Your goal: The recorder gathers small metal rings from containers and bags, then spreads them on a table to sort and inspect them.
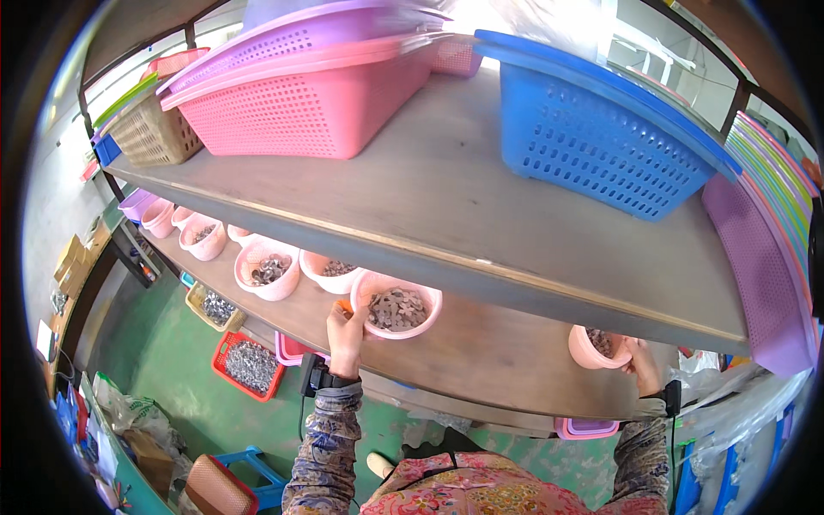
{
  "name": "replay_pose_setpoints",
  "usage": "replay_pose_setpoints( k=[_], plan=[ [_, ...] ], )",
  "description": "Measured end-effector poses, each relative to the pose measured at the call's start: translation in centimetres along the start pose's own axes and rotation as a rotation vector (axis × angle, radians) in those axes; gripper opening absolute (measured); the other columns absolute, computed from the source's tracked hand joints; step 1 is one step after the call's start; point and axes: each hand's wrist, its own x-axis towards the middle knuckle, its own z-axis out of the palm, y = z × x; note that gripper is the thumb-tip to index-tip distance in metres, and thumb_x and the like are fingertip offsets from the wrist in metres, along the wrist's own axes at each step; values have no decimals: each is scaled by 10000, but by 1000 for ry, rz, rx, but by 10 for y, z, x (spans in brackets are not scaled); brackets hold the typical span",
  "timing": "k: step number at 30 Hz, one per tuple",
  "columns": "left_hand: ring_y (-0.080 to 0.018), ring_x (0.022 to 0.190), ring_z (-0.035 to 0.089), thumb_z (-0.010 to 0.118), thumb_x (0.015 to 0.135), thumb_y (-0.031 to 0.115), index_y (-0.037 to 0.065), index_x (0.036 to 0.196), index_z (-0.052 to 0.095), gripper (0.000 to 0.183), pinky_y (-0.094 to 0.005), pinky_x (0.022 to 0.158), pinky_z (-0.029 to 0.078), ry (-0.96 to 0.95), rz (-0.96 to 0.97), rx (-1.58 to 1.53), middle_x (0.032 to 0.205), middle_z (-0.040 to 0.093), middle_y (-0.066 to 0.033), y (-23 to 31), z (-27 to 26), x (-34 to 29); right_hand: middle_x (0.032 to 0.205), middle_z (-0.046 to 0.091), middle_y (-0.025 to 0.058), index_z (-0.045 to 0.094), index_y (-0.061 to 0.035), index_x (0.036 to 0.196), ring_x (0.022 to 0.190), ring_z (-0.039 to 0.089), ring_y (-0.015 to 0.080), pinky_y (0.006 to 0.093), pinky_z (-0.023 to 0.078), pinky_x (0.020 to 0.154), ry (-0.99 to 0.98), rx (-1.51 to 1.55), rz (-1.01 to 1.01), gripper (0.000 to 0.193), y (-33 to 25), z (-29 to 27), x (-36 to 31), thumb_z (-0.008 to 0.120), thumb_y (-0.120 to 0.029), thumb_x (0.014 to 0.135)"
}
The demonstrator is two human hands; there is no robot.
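1. The left hand (345, 336) pinches the left rim of the middle pink basket (384, 282), full of flat metal pieces (396, 311), over the table (506, 360).
2. The right hand (642, 365) grips the right side of the far-right pink basket (586, 352), well apart, also holding metal pieces.
3. A blue basket (601, 142) stands on the shelf (429, 189) above.

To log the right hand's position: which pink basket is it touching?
The rightmost pink basket on the lower shelf, well apart from the other baskets at left; the right hand grips its rim.
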Motion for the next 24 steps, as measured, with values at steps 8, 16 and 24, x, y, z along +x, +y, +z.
replay_pose_setpoints(
  k=[8,16,24],
  plan=[
    [-146,560,604,590,918,171,-33,961,474,239,-287,496,576,-67,-33,-70,778,588,-96,3,-12,-3,617,571,8,596,-74,907,468,529,86,211,376,388,-164,-78,-83,324,-38,82,-24,511,-385,930],
    [-159,528,613,551,954,242,-14,1178,443,357,-241,485,516,-161,-107,-63,849,636,-130,-1,-40,-42,687,574,7,560,-56,968,493,531,73,210,402,396,-297,-31,-247,245,-88,197,-35,545,-295,913],
    [-151,577,610,511,952,145,5,1236,467,320,-283,555,547,-1,-126,-18,902,648,-132,-1,-119,-95,588,567,-2,581,-30,1033,453,524,76,202,355,395,-161,-326,-208,336,-127,161,-25,507,-350,961]
  ],
)
